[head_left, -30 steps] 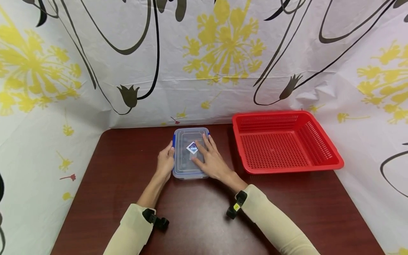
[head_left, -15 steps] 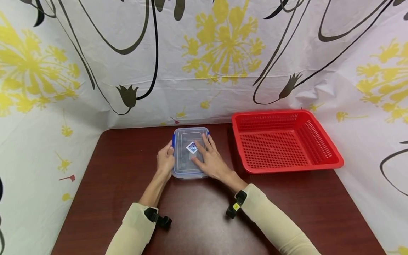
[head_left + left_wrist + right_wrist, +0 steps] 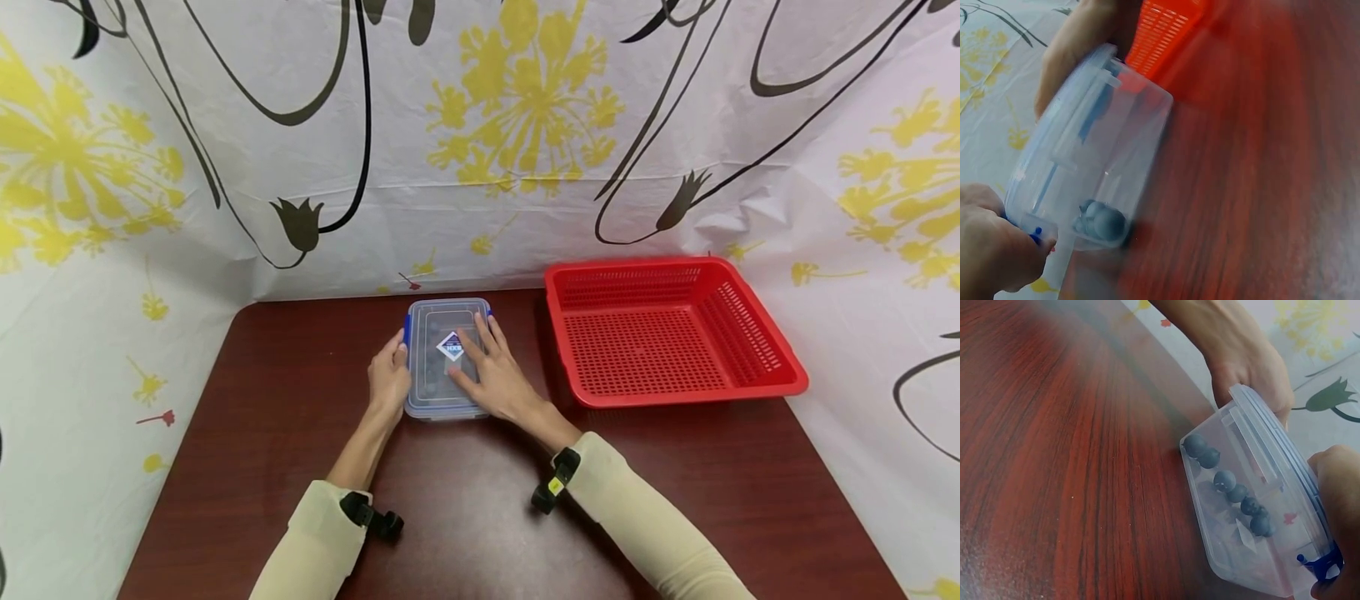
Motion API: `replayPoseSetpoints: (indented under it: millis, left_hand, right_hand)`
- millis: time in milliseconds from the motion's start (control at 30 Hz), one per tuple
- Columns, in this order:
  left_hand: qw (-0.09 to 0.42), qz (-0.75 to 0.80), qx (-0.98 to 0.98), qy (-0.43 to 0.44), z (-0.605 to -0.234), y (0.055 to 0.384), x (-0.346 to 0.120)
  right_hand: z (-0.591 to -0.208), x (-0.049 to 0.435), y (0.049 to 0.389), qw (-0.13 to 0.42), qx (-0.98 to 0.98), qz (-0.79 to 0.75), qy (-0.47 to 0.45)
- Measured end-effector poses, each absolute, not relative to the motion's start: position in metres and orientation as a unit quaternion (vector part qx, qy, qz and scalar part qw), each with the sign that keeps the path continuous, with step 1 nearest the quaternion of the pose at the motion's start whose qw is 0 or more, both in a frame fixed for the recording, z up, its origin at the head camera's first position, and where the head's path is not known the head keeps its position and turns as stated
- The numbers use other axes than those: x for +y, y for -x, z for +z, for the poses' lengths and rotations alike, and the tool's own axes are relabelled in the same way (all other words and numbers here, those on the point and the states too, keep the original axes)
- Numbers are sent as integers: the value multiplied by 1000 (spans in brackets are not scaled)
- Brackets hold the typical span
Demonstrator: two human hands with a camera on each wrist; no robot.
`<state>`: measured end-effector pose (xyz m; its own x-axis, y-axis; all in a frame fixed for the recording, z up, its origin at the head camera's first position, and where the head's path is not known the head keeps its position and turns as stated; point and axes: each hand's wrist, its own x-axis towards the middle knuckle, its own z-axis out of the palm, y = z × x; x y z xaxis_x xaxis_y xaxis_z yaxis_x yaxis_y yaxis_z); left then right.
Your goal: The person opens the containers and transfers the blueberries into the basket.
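A clear plastic food container with a blue-edged lid lies on the table in the head view, a diamond sticker on its top. Through its wall in the right wrist view show several blueberries. My left hand grips the container's left side, its thumb along the lid's edge; in the left wrist view its fingers curl at a blue clip. Across the lid's right half lies my right hand, fingers straight and spread. Another blue clip sticks out beside that hand in the right wrist view.
An empty red plastic basket with perforated sides stands to the right of the container. Both rest on a dark reddish wooden table. A white sheet with yellow and dark flower prints rises behind the table and along its sides.
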<state>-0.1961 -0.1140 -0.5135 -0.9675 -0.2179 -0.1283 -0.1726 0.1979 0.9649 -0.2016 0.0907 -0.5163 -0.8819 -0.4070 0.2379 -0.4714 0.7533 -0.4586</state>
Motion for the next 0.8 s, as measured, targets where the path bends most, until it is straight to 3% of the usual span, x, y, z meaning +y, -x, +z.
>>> replayPoseSetpoints:
  millis: [500, 800]
  left_hand:
    - [-27, -666, -740, -89, -526, 186, -121]
    - [-22, -683, -723, -97, -518, 189, -115]
  right_hand:
    - [-520, 88, 200, 71, -934, 260, -233]
    - [-517, 89, 201, 75, -933, 263, -232]
